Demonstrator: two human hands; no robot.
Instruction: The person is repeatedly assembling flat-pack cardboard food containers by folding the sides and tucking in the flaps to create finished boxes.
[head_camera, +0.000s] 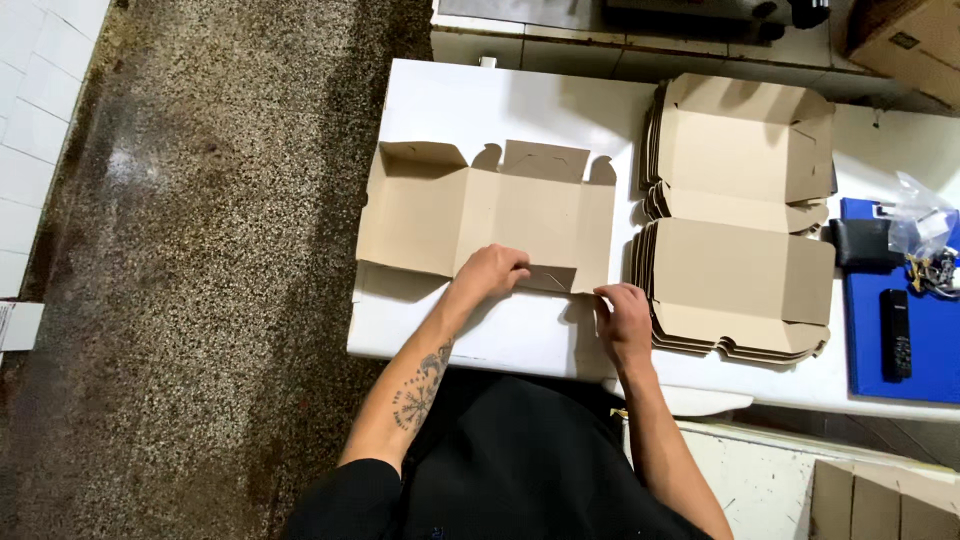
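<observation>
On the white table (520, 110), near its front edge:

- Cardboard box blank (480, 210): lay flat and unfolded, its side flaps partly raised. Likely light, thin, stiff only along the creases, easily dented; best taken by the flap edges.
- Left hand (490, 272): fingers curled, pressing down on the blank's near flap.
- Right hand (622, 312): pinched the flap's right corner, the blank lying just beyond both hands.
- Stack of blanks (740, 220): well right, untouched.

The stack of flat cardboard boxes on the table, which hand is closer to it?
Right. The right hand lies just beside the stack of flat cardboard boxes, while the left hand is farther away on the unfolded box.
</observation>
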